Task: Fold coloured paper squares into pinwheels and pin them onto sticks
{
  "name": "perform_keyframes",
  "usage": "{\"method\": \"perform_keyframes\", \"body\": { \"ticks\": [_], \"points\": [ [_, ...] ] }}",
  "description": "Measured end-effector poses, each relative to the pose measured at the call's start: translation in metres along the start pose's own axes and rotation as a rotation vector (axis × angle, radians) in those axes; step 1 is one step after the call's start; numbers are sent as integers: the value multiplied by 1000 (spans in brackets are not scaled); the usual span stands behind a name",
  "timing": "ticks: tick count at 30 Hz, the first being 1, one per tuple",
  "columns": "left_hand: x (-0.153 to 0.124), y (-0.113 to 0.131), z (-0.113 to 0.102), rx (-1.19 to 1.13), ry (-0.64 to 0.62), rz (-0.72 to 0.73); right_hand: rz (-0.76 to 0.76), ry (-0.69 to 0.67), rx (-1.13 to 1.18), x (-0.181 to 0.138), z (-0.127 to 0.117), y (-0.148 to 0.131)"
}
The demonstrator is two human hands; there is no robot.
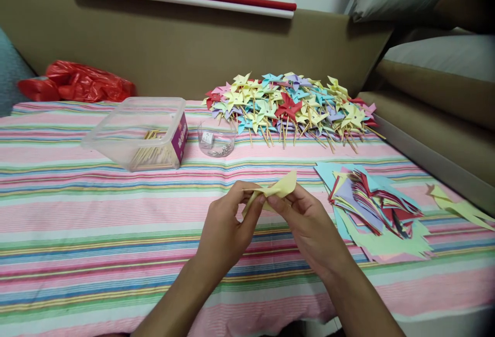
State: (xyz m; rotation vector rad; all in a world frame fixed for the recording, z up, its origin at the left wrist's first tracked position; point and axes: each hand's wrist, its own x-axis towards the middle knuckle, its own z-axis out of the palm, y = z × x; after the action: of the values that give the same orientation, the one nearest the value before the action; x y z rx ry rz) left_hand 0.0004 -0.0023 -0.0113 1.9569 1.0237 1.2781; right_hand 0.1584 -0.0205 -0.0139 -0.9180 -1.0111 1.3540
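Between my hands, above the striped cloth, is a yellow paper pinwheel (284,185) with its corners folded in toward the middle. My left hand (234,213) pinches its left side between thumb and fingers. At its right side my right hand (307,218) grips the paper, the thumb pressed near the centre. Whether a pin is in the paper I cannot tell. To the right of my right hand lies a stack of cut coloured paper sheets (363,200). Beyond my hands stands a small clear round dish (216,138) with little metal pieces and a white label inside.
A clear plastic box (154,143) at the left holds many thin wooden sticks. Finished paper pinwheels on sticks (288,107) are heaped at the back. A red plastic bag (85,83) lies back left. Loose yellow paper (460,205) rests far right, beside the sofa cushions (444,79).
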Motion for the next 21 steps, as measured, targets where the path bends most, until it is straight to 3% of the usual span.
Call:
{"method": "perform_keyframes", "body": {
  "ticks": [21],
  "points": [
    [-3, -1, -2, 60, -7, 39, -17, 44, -15, 1, 0, 5]
  ]
}}
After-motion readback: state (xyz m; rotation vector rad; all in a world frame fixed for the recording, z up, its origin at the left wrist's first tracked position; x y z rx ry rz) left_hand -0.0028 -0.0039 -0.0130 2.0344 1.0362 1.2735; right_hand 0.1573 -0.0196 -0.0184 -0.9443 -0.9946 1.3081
